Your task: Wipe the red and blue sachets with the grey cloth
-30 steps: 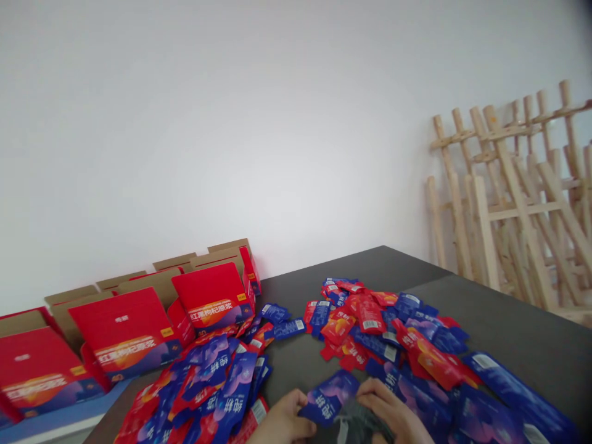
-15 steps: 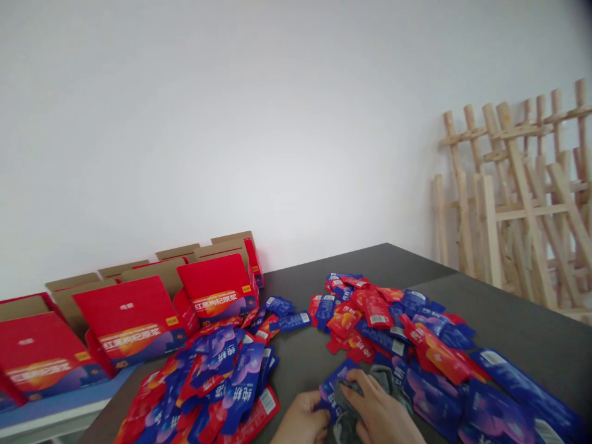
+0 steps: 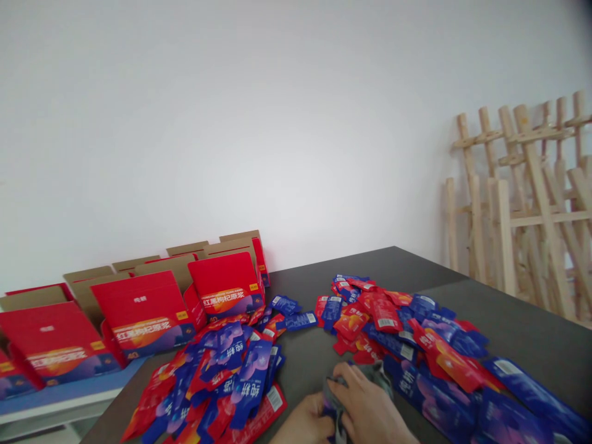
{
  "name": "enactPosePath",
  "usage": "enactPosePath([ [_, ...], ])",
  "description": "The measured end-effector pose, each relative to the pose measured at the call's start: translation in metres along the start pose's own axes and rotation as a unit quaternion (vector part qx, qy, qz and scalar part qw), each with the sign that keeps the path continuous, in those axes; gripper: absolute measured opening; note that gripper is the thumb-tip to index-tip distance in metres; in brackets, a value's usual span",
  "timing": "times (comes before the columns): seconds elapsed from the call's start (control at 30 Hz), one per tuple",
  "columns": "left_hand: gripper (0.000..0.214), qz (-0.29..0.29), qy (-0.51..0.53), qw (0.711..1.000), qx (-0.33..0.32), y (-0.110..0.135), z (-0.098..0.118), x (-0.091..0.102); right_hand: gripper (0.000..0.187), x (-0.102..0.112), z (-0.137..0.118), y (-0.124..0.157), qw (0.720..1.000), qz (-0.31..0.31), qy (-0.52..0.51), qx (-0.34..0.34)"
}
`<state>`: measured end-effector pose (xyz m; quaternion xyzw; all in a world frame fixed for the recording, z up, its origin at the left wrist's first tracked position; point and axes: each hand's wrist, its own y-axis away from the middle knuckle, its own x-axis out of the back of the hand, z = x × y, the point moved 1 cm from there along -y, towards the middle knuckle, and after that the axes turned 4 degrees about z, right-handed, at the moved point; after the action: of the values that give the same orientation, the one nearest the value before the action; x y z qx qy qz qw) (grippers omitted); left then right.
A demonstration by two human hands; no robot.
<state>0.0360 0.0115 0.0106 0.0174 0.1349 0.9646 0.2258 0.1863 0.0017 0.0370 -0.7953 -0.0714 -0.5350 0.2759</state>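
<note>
At the bottom of the view my left hand (image 3: 304, 422) is closed on a blue-purple sachet (image 3: 328, 408), most of which the fingers and cloth hide. Pressed against that sachet, my right hand (image 3: 367, 407) is closed on a crumpled grey cloth (image 3: 378, 375), which spreads out past the knuckles. Left of my hands lies a heap of red and blue sachets (image 3: 252, 373) with white lettering. Another spread of red and blue sachets (image 3: 419, 388) lies to the right of the cloth.
Open red cartons (image 3: 143, 314) with brown inner flaps stand in rows at the left, on a blue-topped surface (image 3: 92, 391). The piles rest on a dark table (image 3: 296, 354). Wooden frames (image 3: 513, 216) lean by the wall at the right.
The cloth in my right hand has come over the blue sachet, covering more of it. Both hands are closer together. The view has shifted slightly left.
</note>
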Motion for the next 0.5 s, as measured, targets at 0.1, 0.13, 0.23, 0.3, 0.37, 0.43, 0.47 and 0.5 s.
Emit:
enactPosePath([
  [0.1,0.027,-0.003,0.003,1.0,-0.004,0.001,0.0,0.004,0.059,-0.008,-0.01,0.004,0.999,-0.02,0.002,0.04],
  [0.13,0.026,-0.008,0.002,1.0,-0.002,0.002,0.001,0.004,0.061,-0.01,-0.008,0.006,0.999,-0.021,0.008,0.039],
  [0.23,0.027,-0.03,-0.008,0.999,0.023,0.005,0.007,0.005,0.064,-0.01,0.009,0.011,1.0,-0.009,0.021,0.008],
  [0.3,0.03,-0.043,-0.006,0.998,0.047,0.006,0.011,0.004,0.063,-0.005,0.021,0.01,0.999,0.004,0.027,-0.023],
  [0.37,0.03,-0.05,0.006,0.997,0.063,0.007,0.015,0.003,0.059,-0.001,0.03,0.007,0.998,0.002,0.038,-0.041],
  [0.43,0.028,-0.055,0.012,0.996,0.071,0.007,0.016,0.004,0.052,0.002,0.035,0.004,0.997,-0.015,0.055,-0.049],
  [0.47,0.026,-0.057,0.012,0.996,0.074,0.007,0.017,0.006,0.048,0.003,0.037,0.003,0.996,-0.02,0.065,-0.056],
  [0.5,0.025,-0.057,0.009,0.995,0.077,0.007,0.016,0.009,0.044,0.003,0.039,0.003,0.994,-0.023,0.078,-0.067],
])
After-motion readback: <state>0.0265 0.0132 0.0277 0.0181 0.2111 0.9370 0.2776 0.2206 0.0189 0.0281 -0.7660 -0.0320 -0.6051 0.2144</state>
